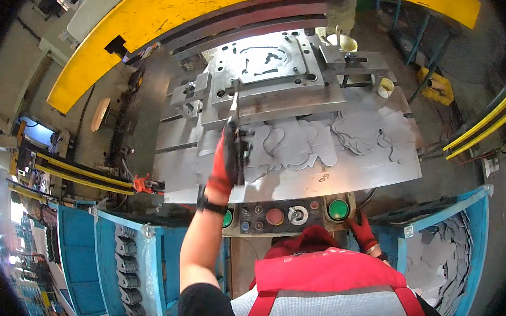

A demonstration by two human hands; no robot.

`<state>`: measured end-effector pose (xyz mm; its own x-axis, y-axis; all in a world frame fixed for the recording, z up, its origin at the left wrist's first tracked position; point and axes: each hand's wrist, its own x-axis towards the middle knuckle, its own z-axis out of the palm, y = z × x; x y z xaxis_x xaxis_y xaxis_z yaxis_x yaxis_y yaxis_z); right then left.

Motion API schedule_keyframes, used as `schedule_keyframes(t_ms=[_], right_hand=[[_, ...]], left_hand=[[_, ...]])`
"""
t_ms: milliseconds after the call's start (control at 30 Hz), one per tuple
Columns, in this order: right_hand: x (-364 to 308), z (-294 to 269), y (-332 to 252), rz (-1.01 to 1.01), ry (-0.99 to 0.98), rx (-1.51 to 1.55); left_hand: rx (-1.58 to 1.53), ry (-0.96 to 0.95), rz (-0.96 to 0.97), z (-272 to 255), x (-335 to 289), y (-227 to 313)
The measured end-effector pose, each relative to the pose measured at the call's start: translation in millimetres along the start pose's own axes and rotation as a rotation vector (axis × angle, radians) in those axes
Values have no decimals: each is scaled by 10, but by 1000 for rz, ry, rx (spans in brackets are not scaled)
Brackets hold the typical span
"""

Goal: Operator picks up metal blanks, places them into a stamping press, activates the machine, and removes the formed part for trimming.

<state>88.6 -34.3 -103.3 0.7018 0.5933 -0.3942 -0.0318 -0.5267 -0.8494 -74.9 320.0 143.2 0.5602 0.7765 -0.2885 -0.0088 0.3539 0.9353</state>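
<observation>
Reaching forward with the left hand (225, 163) (red glove), fingers pinched on a thin metal rod (235, 109) aimed into the die (264, 68) — keeping fingers clear. Right hand (363, 232) low beside the blue bin (444, 250) — grip impossible to tell.

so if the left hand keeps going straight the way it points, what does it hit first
Probably the metal die block on the press. The left hand holds a thin tool whose tip already reaches the block's front edge. Depth is unclear, so it may pass just above the flat metal blanks.
</observation>
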Motion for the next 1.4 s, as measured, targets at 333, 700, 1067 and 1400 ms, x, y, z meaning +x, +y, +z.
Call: schedule_keyframes(t_ms=[333, 700, 1067, 1400], right_hand=[[-287, -168, 68, -23, 98, 194], [292, 407, -1783, -424, -155, 61], [919, 2126, -2687, -1188, -151, -923], [815, 1972, -2494, -1294, -130, -1303]], left_hand=[[3, -31, -37, 74, 1195, 168], [95, 159, 120, -615, -591, 58], [-213, 237, -208, -1543, -1404, -1004], [-271, 332, -130, -1598, -1350, -1090]])
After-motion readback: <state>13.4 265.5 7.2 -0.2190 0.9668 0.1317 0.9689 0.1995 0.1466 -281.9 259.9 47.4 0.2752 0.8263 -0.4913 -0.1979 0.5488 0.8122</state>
